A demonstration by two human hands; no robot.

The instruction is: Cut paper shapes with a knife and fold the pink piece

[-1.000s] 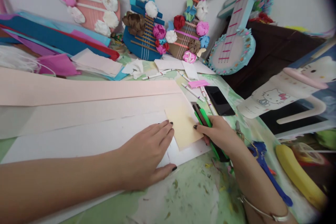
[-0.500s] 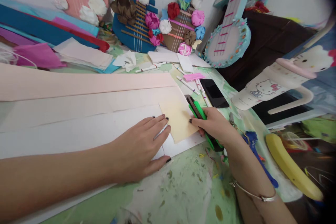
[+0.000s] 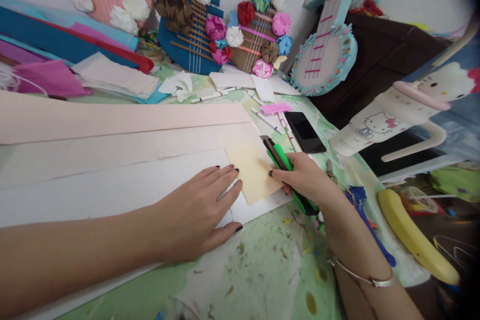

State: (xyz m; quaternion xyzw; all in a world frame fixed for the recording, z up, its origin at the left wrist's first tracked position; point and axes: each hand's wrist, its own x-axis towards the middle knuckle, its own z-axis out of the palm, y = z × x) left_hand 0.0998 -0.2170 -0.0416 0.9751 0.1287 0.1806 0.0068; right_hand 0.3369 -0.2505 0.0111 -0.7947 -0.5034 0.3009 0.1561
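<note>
My left hand (image 3: 206, 207) lies flat with fingers spread on a large white sheet (image 3: 127, 192), fingertips at the edge of a small pale-yellow piece of paper (image 3: 249, 175). That piece lies across the sheet's right end. A thin pale object, hard to make out, shows between the fingers. At the right edge of the papers my right hand (image 3: 305, 180) is closed around a green-and-black stapler (image 3: 279, 152), whose dark end points away from me. The thumb rests beside the yellow paper. A wide pale-pink strip (image 3: 123, 120) lies along the far side of the white sheet.
Beyond the right hand lie a black phone (image 3: 305, 132) and several white markers (image 3: 267, 121). At right are a tumbler (image 3: 375, 125), a banana toy or pouch (image 3: 416, 235) and a blue-handled tool (image 3: 369, 227). Decorated craft instruments (image 3: 189, 45) stand against the wall.
The view has shifted very slightly. Both hands, the stapler and the papers keep nearly the same positions.
</note>
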